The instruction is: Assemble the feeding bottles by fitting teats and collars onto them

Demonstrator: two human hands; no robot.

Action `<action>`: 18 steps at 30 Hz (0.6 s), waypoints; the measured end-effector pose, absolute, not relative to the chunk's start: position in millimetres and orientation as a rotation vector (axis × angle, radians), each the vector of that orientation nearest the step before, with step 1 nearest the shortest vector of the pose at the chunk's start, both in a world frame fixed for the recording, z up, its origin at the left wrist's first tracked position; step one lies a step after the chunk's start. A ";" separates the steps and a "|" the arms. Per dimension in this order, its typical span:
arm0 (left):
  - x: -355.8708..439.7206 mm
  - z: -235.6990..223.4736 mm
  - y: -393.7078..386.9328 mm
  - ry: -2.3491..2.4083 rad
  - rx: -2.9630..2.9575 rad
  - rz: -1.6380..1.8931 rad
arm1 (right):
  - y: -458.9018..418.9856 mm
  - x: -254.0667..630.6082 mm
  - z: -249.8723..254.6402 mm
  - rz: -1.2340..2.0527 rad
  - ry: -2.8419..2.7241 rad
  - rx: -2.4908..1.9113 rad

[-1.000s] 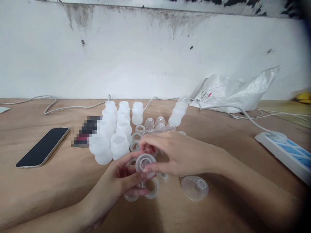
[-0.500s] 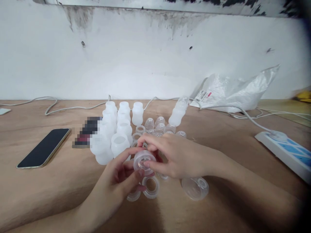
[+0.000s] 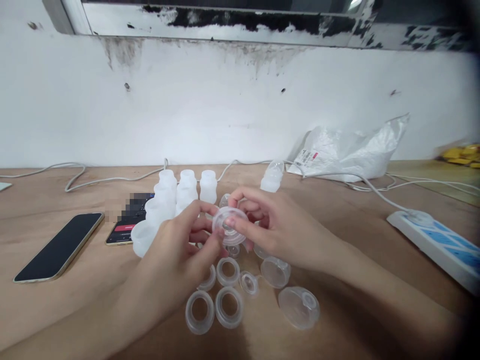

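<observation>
Above the table, both hands hold a translucent baby bottle collar ring [image 3: 237,236] with a clear part, apparently a nipple, in its opening. My left hand [image 3: 187,245] grips the ring's left side between thumb and fingers. My right hand [image 3: 270,220] has its thumb pressed against the middle of the ring and its fingers curled behind. Beneath them lie several loose collar rings [image 3: 188,312], a clear nipple [image 3: 249,283] and domed clear caps [image 3: 296,307]. Frosted white bottles [image 3: 157,212] stand open-topped behind my left hand, which partly hides them.
A capped bottle [image 3: 272,177] stands at the back beyond my right hand. To the left lie a dark phone [image 3: 60,245] and a second, lit phone [image 3: 123,232]. A plastic bag [image 3: 348,152], a power strip [image 3: 438,237] and a white cable [image 3: 360,175] occupy the right.
The view has tilted up, so the table's things sit lower in the picture. Both hands have lifted the collar ring away from the loose rings and turned it slightly.
</observation>
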State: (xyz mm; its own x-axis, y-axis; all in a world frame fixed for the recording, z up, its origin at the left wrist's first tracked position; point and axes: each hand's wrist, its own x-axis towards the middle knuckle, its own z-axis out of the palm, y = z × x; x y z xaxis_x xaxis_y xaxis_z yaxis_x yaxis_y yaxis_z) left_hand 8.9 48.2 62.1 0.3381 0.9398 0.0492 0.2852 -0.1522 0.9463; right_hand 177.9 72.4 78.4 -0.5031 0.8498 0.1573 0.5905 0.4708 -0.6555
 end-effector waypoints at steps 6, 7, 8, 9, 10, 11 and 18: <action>4.6 59.6 52.0 1.083 1.576 0.816 | 72.5 173.6 71.5 1.054 -2.180 -1.161; 4.6 60.2 51.9 1.076 1.568 0.815 | 72.2 172.5 70.0 1.086 -2.139 -1.145; 4.8 60.8 51.5 1.069 1.561 0.818 | 71.7 171.4 68.5 1.095 -2.103 -1.133; 5.4 61.3 50.8 1.060 1.556 0.826 | 71.1 170.4 67.0 1.088 -2.077 -1.121; 6.0 61.7 49.9 1.046 1.554 0.836 | 70.3 169.6 65.8 1.073 -2.056 -1.109; 6.7 62.1 49.0 1.037 1.553 0.848 | 69.4 169.0 64.8 1.060 -2.040 -1.097; 10.7 66.6 52.0 1.035 1.630 0.848 | 67.8 168.3 62.2 1.017 -1.966 -1.075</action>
